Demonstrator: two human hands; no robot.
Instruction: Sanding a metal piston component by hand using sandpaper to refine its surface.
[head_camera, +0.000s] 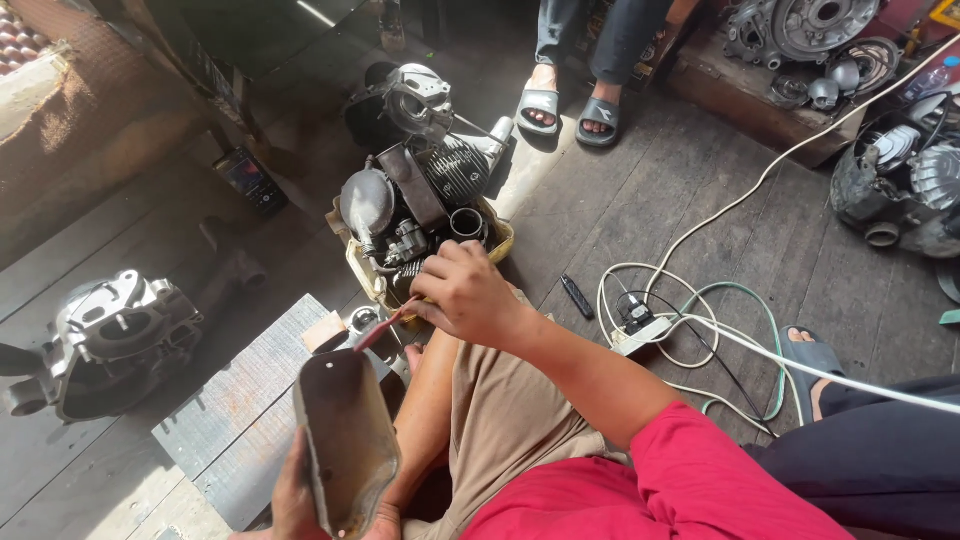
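Observation:
My left hand grips a dark, greasy metal engine cover from below, tilted on edge near the bottom of the view. My right hand is closed on a thin brush or tool with a reddish handle, whose tip points down at the cover's upper edge. Just beyond my right hand a small engine with a finned cylinder sits in a yellowish tub. My bent knee in tan shorts lies between the two hands.
A grey engine casing lies on the wooden floor at left. A phone rests further back. A white power strip with cables sits to the right. A person's sandalled feet stand at the top; another sandalled foot is at right.

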